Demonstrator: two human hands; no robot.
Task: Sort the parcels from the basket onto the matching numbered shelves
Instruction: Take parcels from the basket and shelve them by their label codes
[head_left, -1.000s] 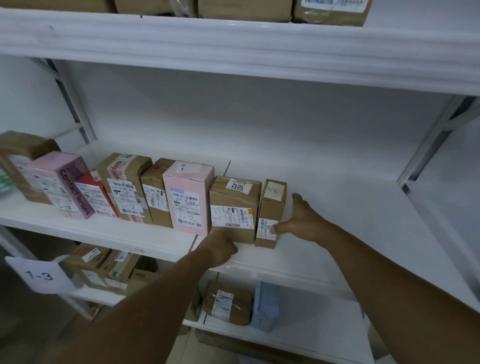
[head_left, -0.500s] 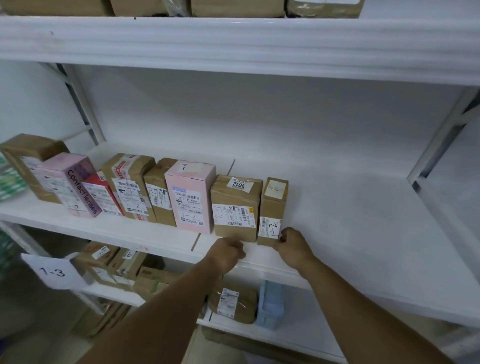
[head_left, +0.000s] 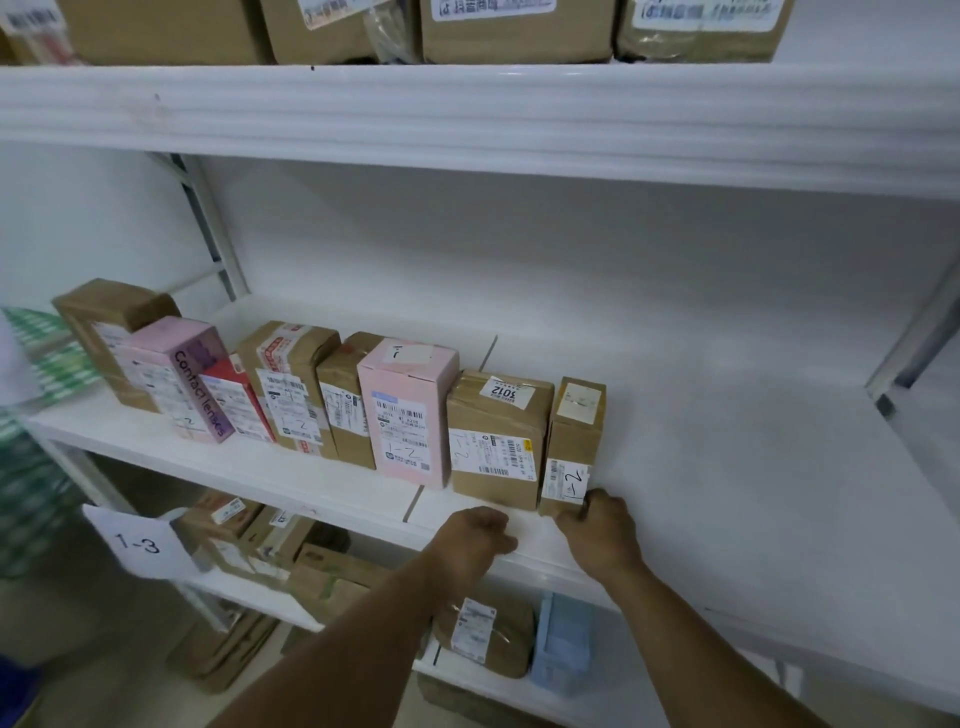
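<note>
A row of parcels stands on the white middle shelf (head_left: 727, 493), several with "1-2" written on their labels. At the row's right end is a narrow brown parcel (head_left: 574, 431) marked 1-2. My right hand (head_left: 602, 530) is at its base, fingers curled against the bottom front edge and thumb by the label. To its left stand a brown box with a 3012 sticker (head_left: 496, 441) and a pink box (head_left: 408, 410). My left hand (head_left: 475, 535) is curled in a fist on the shelf's front edge below the brown box, holding nothing. No basket is in view.
More boxes continue the row to the left, among them a pink contact lens box (head_left: 182, 379). A "1-3" sign (head_left: 137, 543) hangs on the lower shelf, which holds a brown packet (head_left: 488, 631) and a blue box (head_left: 561, 642). Large parcels (head_left: 514, 26) fill the top shelf.
My right hand moved from the narrow parcel's right side to its front base. My left hand drew back from the brown box to the shelf edge. The view shifted up.
</note>
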